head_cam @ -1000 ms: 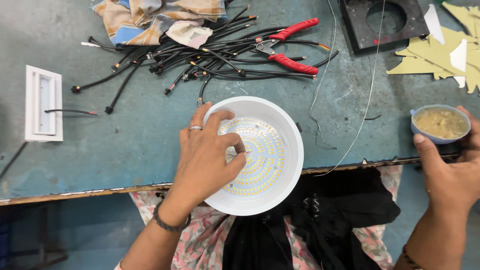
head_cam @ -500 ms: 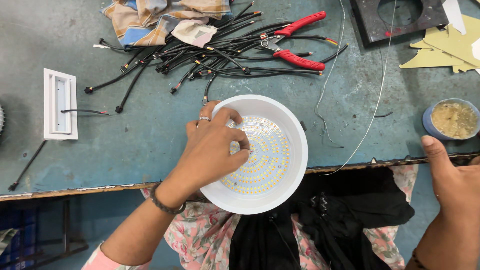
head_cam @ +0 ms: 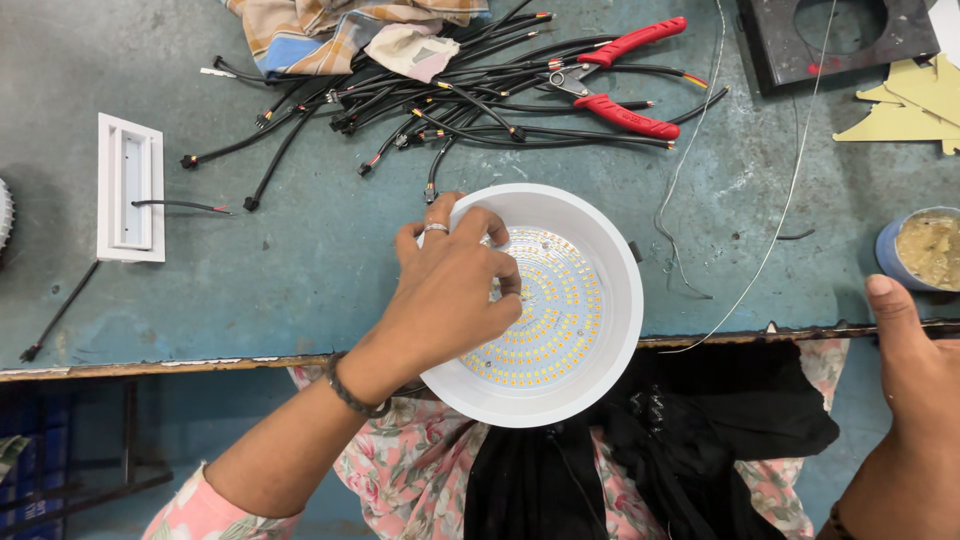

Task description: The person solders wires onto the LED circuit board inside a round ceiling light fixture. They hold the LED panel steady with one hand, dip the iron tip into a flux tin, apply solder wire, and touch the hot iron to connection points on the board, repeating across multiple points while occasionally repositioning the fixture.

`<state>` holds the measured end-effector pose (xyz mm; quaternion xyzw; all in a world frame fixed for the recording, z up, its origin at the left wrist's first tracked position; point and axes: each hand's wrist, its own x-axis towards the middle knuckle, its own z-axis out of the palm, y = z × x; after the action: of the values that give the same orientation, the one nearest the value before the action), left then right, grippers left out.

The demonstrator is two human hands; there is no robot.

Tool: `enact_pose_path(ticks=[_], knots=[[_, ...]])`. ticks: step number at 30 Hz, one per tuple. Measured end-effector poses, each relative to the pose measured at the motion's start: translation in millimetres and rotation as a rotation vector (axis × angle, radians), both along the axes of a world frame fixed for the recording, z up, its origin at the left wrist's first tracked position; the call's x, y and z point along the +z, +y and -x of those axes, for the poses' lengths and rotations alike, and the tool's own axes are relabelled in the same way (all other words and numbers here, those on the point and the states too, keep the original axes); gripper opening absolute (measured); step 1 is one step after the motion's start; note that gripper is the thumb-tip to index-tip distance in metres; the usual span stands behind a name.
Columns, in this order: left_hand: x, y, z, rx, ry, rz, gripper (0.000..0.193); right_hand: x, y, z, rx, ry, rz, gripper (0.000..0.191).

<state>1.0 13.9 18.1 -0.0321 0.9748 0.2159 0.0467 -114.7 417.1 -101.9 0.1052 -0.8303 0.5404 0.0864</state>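
Observation:
A round white lamp housing (head_cam: pixel 620 310) with a disc of small yellow LEDs (head_cam: pixel 560 320) inside rests on the front edge of the blue-green table and partly over my lap. My left hand (head_cam: pixel 450 295) lies over its left side, with curled fingertips pressing on the LED disc near its centre. A ring is on one finger and a dark band on the wrist. At the lower right is my right hand (head_cam: pixel 915 380), thumb up and holding nothing. It sits just below a small blue cup of yellowish paste (head_cam: pixel 925 250) that stands on the table.
A tangle of black cables (head_cam: pixel 450 105) and red-handled pliers (head_cam: pixel 625 85) lie behind the lamp, with a checked cloth (head_cam: pixel 330 25) beyond. A white rectangular fixture (head_cam: pixel 130 190) lies at left. A black square plate with a hole (head_cam: pixel 840 40) and yellow card pieces (head_cam: pixel 910 110) are at right. A thin wire (head_cam: pixel 785 215) runs down to the table edge.
My right hand put the paste cup down on the table, let go and dropped below the table edge. My left hand stays on the LED disc.

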Motion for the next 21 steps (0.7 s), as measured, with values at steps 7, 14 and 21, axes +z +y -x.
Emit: enact_pose_path(ticks=[7, 14, 21], knots=[[1, 0, 1, 0.005, -0.025, -0.006, 0.008, 2, 5, -3, -0.127, -0.074, -0.001, 0.034], [-2, -1, -5, -0.014, 0.083, 0.0, 0.013, 54, 0, 19, 0.157, 0.028, 0.436, 0.05], [2, 0, -6, -0.021, 0.083, 0.083, 0.014, 83, -43, 141, 0.366, -0.366, 0.988, 0.063]])
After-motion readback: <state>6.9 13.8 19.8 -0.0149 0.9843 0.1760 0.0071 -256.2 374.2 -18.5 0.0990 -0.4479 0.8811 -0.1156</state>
